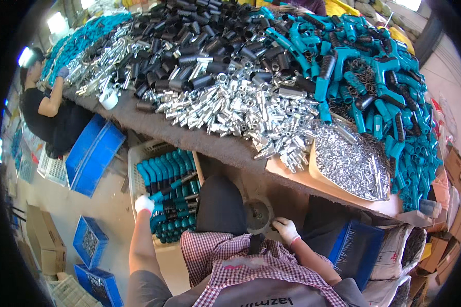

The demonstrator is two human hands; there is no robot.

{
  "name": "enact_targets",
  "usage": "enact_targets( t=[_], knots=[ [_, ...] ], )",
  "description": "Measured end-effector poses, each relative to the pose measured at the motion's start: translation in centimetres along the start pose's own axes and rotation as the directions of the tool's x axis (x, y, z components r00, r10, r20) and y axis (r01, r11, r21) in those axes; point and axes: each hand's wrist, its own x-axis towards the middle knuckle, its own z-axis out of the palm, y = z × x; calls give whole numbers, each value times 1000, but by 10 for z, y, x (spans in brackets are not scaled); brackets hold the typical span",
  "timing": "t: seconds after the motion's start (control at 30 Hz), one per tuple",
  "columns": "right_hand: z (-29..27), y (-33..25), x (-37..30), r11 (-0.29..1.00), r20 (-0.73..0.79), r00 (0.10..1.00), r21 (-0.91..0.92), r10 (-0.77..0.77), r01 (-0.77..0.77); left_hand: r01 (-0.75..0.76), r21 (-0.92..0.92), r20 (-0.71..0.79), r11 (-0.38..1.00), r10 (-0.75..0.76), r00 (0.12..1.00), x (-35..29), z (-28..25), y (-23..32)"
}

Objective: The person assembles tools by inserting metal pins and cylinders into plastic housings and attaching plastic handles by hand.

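My left hand (144,203), in a white glove, reaches down into a white plastic crate (133,159) beside my left knee and rests on a teal-and-black assembled handle (165,190), fingers closed around it. The crate holds several such teal handles stacked in rows. My right hand (286,229), also gloved in white, hangs between my knees near a dark round container (257,215) under the table edge; its fingers are curled, and I cannot tell whether it holds a small part.
The long table (210,140) carries heaps of silver metal tubes (251,110), black sleeves (189,46) and teal plastic handles (374,77), plus a tray of small silver parts (351,163). Blue crates (92,153) and cardboard boxes (43,245) stand on the floor left. Another person (41,102) sits at the far left.
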Motion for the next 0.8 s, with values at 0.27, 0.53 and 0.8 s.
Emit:
enact_targets(
  t=[0.27,0.53,0.8],
  knots=[
    [-54,-191,-43,808,42,819,-141,-573,572,-622,-373,15,688,675,738,-50,-161,154],
    [-136,-368,39,183,-47,252,-814,-967,551,-844,-459,-84,278,932,353,-148,-333,279],
    [-149,-391,111,81,23,546,-983,-838,166,-907,-129,-279,401,863,421,-68,-389,349]
  ],
)
